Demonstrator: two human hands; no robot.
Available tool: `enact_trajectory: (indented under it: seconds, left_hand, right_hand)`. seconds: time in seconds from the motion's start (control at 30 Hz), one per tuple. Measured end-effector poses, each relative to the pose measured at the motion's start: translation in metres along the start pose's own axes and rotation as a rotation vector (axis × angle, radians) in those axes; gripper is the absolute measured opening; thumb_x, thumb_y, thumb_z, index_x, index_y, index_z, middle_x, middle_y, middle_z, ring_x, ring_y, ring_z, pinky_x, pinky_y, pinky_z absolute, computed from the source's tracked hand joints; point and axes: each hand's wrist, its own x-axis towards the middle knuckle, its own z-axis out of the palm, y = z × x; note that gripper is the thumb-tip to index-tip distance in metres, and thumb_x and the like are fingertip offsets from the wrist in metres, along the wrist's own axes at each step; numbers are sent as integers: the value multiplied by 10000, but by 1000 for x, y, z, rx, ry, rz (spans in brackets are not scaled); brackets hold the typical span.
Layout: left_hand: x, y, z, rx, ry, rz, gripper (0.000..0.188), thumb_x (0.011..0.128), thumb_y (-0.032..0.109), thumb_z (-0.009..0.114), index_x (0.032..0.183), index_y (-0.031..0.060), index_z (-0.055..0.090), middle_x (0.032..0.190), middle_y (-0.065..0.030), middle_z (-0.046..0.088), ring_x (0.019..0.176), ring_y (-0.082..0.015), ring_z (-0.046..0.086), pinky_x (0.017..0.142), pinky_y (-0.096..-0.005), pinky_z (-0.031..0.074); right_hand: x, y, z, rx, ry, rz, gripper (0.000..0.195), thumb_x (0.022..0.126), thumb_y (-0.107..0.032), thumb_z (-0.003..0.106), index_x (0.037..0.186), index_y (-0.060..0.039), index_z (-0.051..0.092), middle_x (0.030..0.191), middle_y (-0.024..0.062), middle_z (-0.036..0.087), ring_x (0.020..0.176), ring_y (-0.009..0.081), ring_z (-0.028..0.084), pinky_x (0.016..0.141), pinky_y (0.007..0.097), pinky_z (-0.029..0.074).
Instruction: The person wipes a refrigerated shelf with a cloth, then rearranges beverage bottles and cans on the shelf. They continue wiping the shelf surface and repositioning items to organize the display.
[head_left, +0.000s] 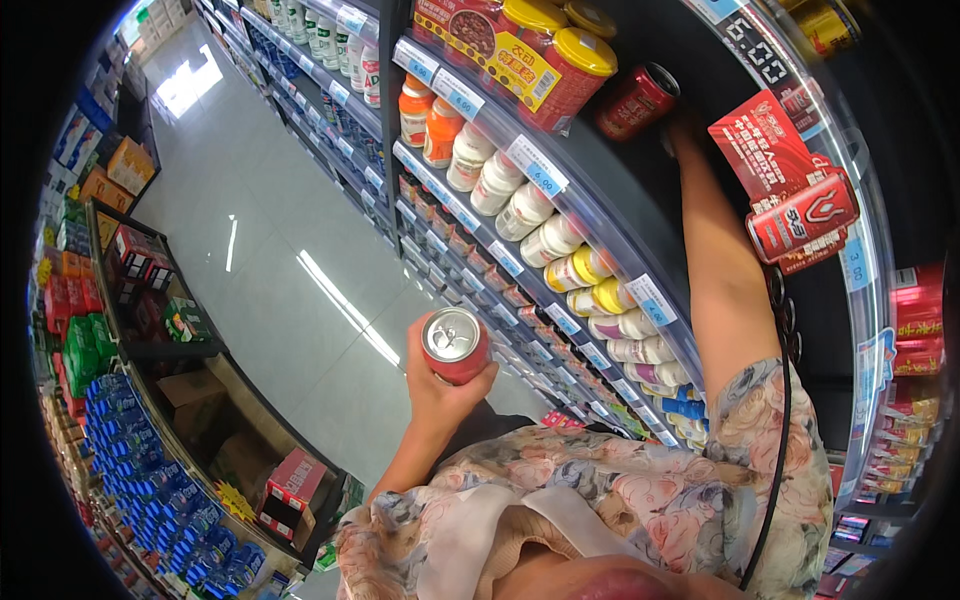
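My left hand (450, 394) is wrapped around a red drinks can (456, 358), held upright over the aisle floor with its silver lid and pull tab facing up. My right arm reaches deep into a dark shelf. There my right hand (677, 133) is mostly in shadow beside a dark red can (639, 101), which leans at a slant. Whether the fingers touch or grip that can is not visible. A pack of red canisters with yellow lids (574, 67) stands just left of it.
A red promotional card with a can picture (802, 202) hangs from the shelf edge near my right forearm. White bottles (525, 210) line the shelf below, behind a clear rail with price tags. Across the aisle stand blue-capped bottles (150, 465) and a bin holding cartons (202, 397).
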Motion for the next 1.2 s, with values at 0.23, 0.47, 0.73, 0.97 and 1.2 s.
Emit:
enact_trajectory:
  seconds: [0.23, 0.47, 0.73, 0.97, 1.2]
  left_hand:
    - [8, 1, 0, 1, -3, -20, 699, 627, 63, 818, 1221, 2, 456, 1066, -94, 646, 1002, -178, 645, 904, -316, 495]
    - [8, -2, 13, 77, -38, -46, 721, 621, 91, 832, 1234, -3, 464, 1080, -92, 618, 1006, -177, 625, 907, -314, 483]
    - [5, 21, 23, 29, -60, 34, 725, 621, 90, 823, 1242, -5, 461, 1097, -93, 612, 1003, -172, 622, 913, -308, 478]
    - [1, 24, 16, -16, -20, 52, 739, 633, 75, 820, 1263, 4, 439, 1088, -86, 610, 997, -168, 622, 909, -306, 481]
    - [-4, 27, 11, 4, -8, 52, 719, 638, 61, 813, 1253, 13, 445, 1094, -80, 602, 990, -159, 616, 894, -300, 485]
  right_hand:
    - [35, -41, 9, 36, 85, -29, 322, 978, -262, 480, 1226, -112, 619, 1230, 187, 614, 1115, 366, 598, 941, 416, 472]
    - [29, -38, 17, 80, 200, -137, 313, 975, -263, 483, 1192, -88, 624, 1190, 183, 634, 1085, 363, 611, 925, 415, 479]
    - [-50, -1, -5, 248, 107, -519, 309, 971, -265, 485, 1153, -60, 629, 1144, 179, 658, 1052, 359, 626, 905, 413, 487]
    - [-197, -2, -60, 204, -43, -491, 411, 948, -219, 535, 1341, -102, 570, 1418, 166, 521, 1327, 331, 475, 1092, 367, 368]
    - [-246, -41, -101, 489, -315, -768, 400, 918, -87, 567, 1316, -108, 600, 1407, 144, 541, 1294, 315, 509, 1077, 362, 399]
